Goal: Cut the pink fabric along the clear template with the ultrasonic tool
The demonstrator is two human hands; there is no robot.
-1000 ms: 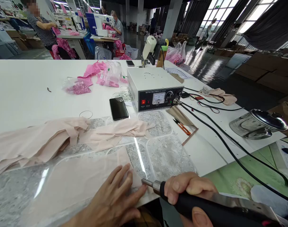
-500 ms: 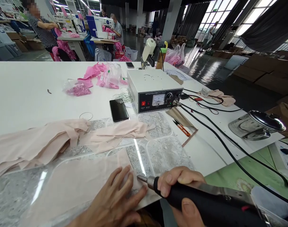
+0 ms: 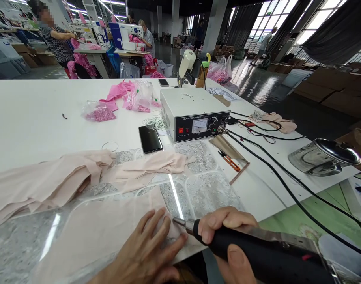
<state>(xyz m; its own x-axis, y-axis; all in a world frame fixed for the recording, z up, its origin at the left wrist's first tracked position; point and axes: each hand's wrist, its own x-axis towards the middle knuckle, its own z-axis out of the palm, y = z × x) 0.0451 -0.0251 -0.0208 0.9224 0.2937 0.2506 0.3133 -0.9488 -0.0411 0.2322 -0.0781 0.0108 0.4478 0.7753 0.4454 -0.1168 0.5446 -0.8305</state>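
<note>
A flat piece of pale pink fabric [image 3: 103, 225] lies on the grey stone-patterned mat [image 3: 201, 193] in front of me. My left hand [image 3: 150, 244] presses on its right part, fingers spread. In my right hand [image 3: 230, 232] is a black handheld ultrasonic welder [image 3: 266, 252] with a metal tip, gripped around its body. The tip points left and meets the fabric's right edge, close to my left fingers; whether it touches cannot be told. Beyond the piece lie a heap of matching fabric [image 3: 50, 177] and a smaller bunch of strips [image 3: 153, 165].
A white control box [image 3: 198, 106] with a lit red switch stands ahead; black cables [image 3: 272, 169] run from it past my right side. Around it are a phone [image 3: 150, 139], orange thread snips [image 3: 230, 161], pink bags [image 3: 99, 112] and a lidded metal pot [image 3: 322, 157]. Co-workers sit at sewing machines behind.
The view has shifted very slightly. My left hand stays on the fabric and the welder's tip stays by the fabric's edge, with hardly any movement.
</note>
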